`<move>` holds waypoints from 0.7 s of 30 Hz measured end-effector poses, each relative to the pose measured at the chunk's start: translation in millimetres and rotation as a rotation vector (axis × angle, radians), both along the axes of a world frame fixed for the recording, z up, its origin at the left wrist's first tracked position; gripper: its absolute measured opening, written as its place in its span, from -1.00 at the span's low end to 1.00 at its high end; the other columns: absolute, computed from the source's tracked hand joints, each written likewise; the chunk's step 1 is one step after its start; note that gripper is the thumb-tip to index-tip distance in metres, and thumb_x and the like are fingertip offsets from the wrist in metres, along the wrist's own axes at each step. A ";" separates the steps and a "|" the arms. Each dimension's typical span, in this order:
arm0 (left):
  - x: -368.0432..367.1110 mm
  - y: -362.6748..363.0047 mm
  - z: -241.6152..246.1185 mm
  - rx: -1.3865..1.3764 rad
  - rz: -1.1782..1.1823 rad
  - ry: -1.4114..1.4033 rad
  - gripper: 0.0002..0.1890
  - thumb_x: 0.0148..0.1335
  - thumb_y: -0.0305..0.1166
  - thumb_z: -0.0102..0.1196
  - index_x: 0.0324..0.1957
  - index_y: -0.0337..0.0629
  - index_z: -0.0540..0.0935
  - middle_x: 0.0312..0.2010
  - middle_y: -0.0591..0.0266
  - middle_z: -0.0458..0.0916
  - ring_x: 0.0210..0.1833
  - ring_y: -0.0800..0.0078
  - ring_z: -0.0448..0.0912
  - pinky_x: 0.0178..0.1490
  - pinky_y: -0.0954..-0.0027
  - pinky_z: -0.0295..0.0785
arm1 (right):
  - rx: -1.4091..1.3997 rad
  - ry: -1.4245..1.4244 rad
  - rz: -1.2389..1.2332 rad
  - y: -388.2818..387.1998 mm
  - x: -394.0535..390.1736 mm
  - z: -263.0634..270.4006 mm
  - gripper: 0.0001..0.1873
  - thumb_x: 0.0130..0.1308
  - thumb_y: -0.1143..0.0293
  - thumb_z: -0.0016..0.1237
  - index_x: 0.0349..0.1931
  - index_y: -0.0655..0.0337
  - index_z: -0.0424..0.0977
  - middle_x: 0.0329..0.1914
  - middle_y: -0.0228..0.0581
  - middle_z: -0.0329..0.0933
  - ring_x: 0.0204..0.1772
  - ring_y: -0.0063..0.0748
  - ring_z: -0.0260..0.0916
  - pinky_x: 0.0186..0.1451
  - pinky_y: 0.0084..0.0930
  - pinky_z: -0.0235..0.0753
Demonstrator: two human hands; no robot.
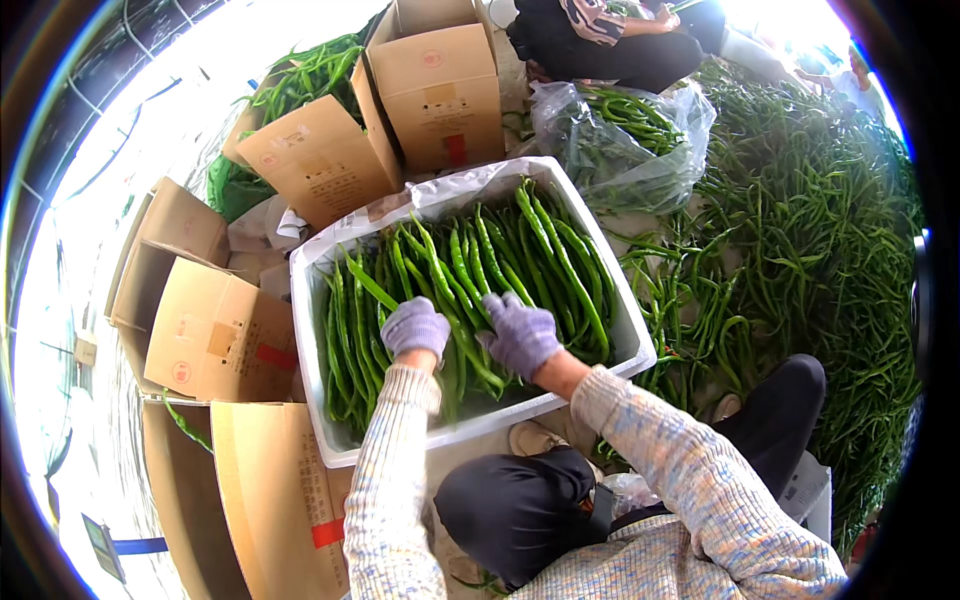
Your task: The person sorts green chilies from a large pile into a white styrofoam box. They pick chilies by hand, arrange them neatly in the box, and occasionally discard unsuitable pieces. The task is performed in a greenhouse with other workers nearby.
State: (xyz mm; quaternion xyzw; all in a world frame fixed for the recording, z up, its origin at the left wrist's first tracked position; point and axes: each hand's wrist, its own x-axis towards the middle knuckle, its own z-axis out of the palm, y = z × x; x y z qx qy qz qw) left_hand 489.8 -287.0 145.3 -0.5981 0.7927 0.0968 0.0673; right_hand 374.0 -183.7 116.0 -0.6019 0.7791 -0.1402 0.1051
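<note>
A white foam box (pixel 306 352) stands before me, filled with long green chili peppers (pixel 559 259) laid side by side, mostly lengthwise. My left hand (pixel 416 328), in a purple knit glove, is closed around a green chili pepper (pixel 369 280) whose end sticks out past the fingers to the upper left. Just to its right, my right hand (pixel 523 335), gloved alike, rests with bent fingers on the peppers in the middle of the box. Its fingertips are partly hidden, so its hold on them is unclear. A pale plastic liner (pixel 457 184) lies over the far rim.
Several cardboard boxes (pixel 435 90) stand at the left and back; one holds loose peppers (pixel 322 71). A clear plastic bag (pixel 630 176) with peppers sits beyond the foam box, near a seated person (pixel 607 45). A large pepper heap (pixel 810 247) covers the right side.
</note>
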 end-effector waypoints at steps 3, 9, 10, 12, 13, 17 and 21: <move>-4.6 -14.0 0.8 0.058 0.094 0.020 -0.74 -0.11 -0.32 0.15 -0.34 -0.24 0.65 -0.35 -0.10 0.61 -0.23 0.06 0.60 -0.16 0.24 0.50 | 0.078 0.012 0.054 -13.2 0.9 -0.1 -0.38 0.16 0.07 -0.10 0.17 0.23 0.17 -0.12 0.03 0.39 -0.38 -0.11 0.51 -0.41 -0.23 0.47; 9.9 -22.6 -40.8 -0.021 0.209 0.422 -0.74 -0.24 -0.40 0.20 -0.41 -0.30 0.61 -0.48 -0.10 0.59 -0.37 0.11 0.61 -0.25 0.29 0.47 | 0.151 -0.003 0.178 3.7 11.8 0.6 -0.29 0.16 0.22 -0.16 0.32 0.14 -0.04 -0.22 0.09 0.41 -0.46 -0.11 0.49 -0.47 -0.20 0.44; 9.8 -27.9 -42.4 0.013 0.211 0.477 -0.81 -0.22 -0.39 0.16 -0.48 -0.23 0.59 -0.49 -0.07 0.60 -0.40 0.04 0.58 -0.28 0.25 0.45 | 0.155 -0.015 0.167 5.2 10.9 -0.9 -0.31 0.17 0.24 -0.16 0.32 0.12 -0.02 -0.21 0.08 0.42 -0.43 -0.11 0.50 -0.44 -0.22 0.46; 19.1 -44.4 -64.1 -0.010 0.224 0.600 -0.81 -0.25 -0.40 0.21 -0.54 -0.26 0.55 -0.59 -0.01 0.56 -0.50 0.13 0.54 -0.35 0.28 0.43 | 0.156 -0.043 0.157 5.3 13.8 0.2 -0.35 0.19 0.26 -0.16 0.31 0.09 0.02 -0.20 0.04 0.44 -0.38 -0.12 0.52 -0.38 -0.25 0.48; 19.2 -53.6 -66.1 0.006 0.249 0.677 -0.80 -0.27 -0.41 0.24 -0.56 -0.27 0.54 -0.61 0.01 0.55 -0.51 0.17 0.54 -0.35 0.30 0.43 | 0.122 -0.037 0.175 3.7 10.2 -0.7 -0.37 0.19 0.28 -0.16 0.30 0.10 0.04 -0.22 0.03 0.44 -0.38 -0.12 0.52 -0.39 -0.24 0.48; 29.7 -80.9 -69.3 0.142 0.184 0.618 -0.75 -0.26 -0.45 0.30 -0.45 -0.32 0.58 -0.62 0.10 0.55 -0.56 0.36 0.51 -0.43 0.36 0.41 | 0.061 -0.064 0.217 -3.2 5.6 -1.2 -0.43 0.18 0.31 -0.17 0.25 0.11 0.13 -0.27 0.01 0.44 -0.41 -0.12 0.50 -0.40 -0.22 0.46; 40.7 -51.9 -18.5 0.387 0.255 0.841 -0.71 -0.13 -0.56 0.24 -0.26 -0.38 0.57 -0.59 0.22 0.54 -0.58 0.56 0.46 -0.50 0.50 0.38 | 0.050 -0.161 0.232 11.2 0.9 -3.8 -0.41 0.15 0.30 -0.10 0.24 0.03 0.15 -0.22 0.02 0.41 -0.34 -0.06 0.48 -0.34 -0.20 0.47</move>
